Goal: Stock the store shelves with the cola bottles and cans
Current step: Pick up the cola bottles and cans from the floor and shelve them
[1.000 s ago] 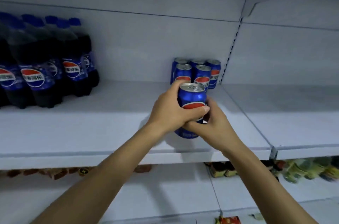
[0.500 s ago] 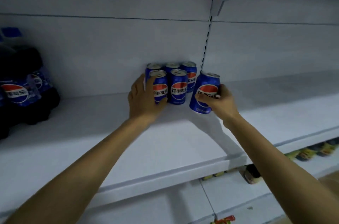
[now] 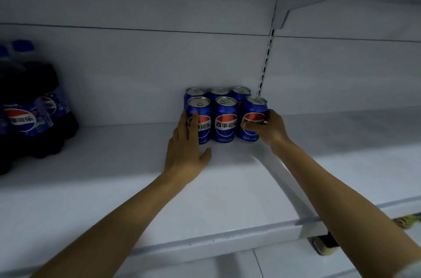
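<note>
A person stocking a store shelf (image 3: 114, 186) builds a tight block of drinks against the back panel (image 3: 136, 72), just beside the slotted post (image 3: 265, 65) that divides the bays. The right hand (image 3: 271, 128) grips the end can (image 3: 254, 113), curled round it across the label. It holds the can upright at the right of the front row, touching or very nearly touching the middle can (image 3: 225, 121). Whether its base is fully down on the shelf cannot be told, as the hand covers that side. The left hand (image 3: 185, 152) is open, straight fingers laid flat against the outer side of the corner can (image 3: 201, 122) and thumb spread low over the shelf. It looks like a brace, so the row does not slide left as the end can is pressed in. Behind them a back row (image 3: 218, 92) of three cans stands against the panel, so the end can appears to complete a block of six, labels facing out toward shoppers. Well apart to the left, cola bottles (image 3: 34, 113) stand in a dark cluster on the same shelf, with bare shelf between the two groups that seems meant for more stock. The likely next move is to let go and square up the labels.
</note>
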